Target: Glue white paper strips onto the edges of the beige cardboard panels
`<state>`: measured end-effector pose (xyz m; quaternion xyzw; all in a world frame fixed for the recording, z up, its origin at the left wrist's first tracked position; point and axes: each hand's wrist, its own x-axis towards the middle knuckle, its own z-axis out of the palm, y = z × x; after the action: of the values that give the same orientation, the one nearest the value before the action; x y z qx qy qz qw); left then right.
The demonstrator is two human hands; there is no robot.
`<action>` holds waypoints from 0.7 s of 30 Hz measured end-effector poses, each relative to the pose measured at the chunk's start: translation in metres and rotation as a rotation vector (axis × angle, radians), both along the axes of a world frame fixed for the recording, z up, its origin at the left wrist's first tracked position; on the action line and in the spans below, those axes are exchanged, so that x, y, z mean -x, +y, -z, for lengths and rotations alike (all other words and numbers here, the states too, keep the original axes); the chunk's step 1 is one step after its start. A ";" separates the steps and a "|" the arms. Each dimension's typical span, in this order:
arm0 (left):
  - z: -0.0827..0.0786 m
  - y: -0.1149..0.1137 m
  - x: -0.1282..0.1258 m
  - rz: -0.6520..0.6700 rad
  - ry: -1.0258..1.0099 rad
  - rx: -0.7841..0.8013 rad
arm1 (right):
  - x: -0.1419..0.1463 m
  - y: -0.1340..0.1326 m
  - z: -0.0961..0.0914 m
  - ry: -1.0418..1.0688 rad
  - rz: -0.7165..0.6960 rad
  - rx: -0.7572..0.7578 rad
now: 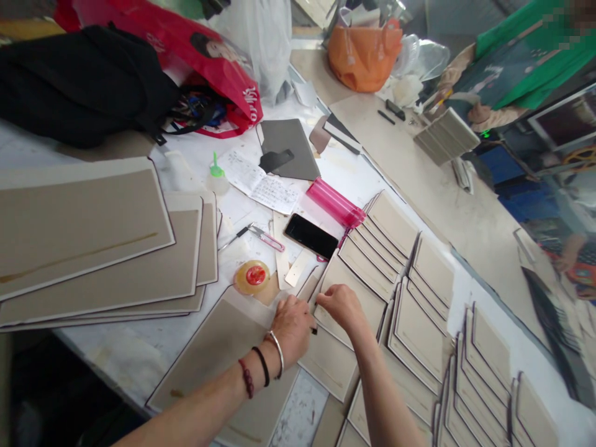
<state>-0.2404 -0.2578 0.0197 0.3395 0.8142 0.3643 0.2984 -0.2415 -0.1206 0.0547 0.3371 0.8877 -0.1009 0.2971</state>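
In the head view, the left hand [292,329] lies palm down at the edge of a large beige panel [209,354], its fingers curled; a small dark piece [314,331] shows by its fingertips, though whether it is gripped I cannot tell. The wrist carries a silver bangle [278,354], a black band [261,366] and dark red beads [246,380]. The right hand [342,304] is just beside it, fingertips drawn together over a smaller beige panel [358,288]; what they pinch, if anything, is hidden. Both panels are on the white worktable [116,357], the smaller at the near end of rows of overlapping panels [419,338] running off to the right. Beyond the hands are a round yellow disc [239,279] with a red centre, a pair of pink-handled snips [270,239], a black phone [311,236] and a pink translucent case [335,203]. Larger panels [84,230] are piled to the left, near a black bag [84,84]. Across the table, a person in green [535,68] has both hands at a pale ridged stack [447,136].
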 end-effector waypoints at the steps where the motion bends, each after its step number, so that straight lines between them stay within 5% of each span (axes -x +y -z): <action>1: -0.006 -0.005 0.002 -0.023 -0.092 -0.014 | 0.000 0.000 0.000 0.000 0.002 -0.001; 5: -0.027 -0.032 0.010 -0.199 -0.758 -0.137 | -0.003 -0.001 0.000 0.011 0.003 -0.016; 8: -0.036 -0.054 0.007 -0.287 -1.032 -0.208 | -0.005 -0.003 0.002 0.025 -0.014 -0.047; 15: -0.026 -0.081 -0.023 -0.313 -1.097 -0.172 | -0.007 -0.009 0.007 0.045 -0.042 -0.117; 21: -0.030 -0.081 -0.032 -0.321 -1.069 -0.157 | -0.017 -0.006 0.010 0.057 -0.043 -0.097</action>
<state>-0.2079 -0.3390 0.0492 0.0010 0.5618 0.5859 0.5841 -0.2248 -0.1270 0.0448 0.3289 0.9067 -0.0609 0.2569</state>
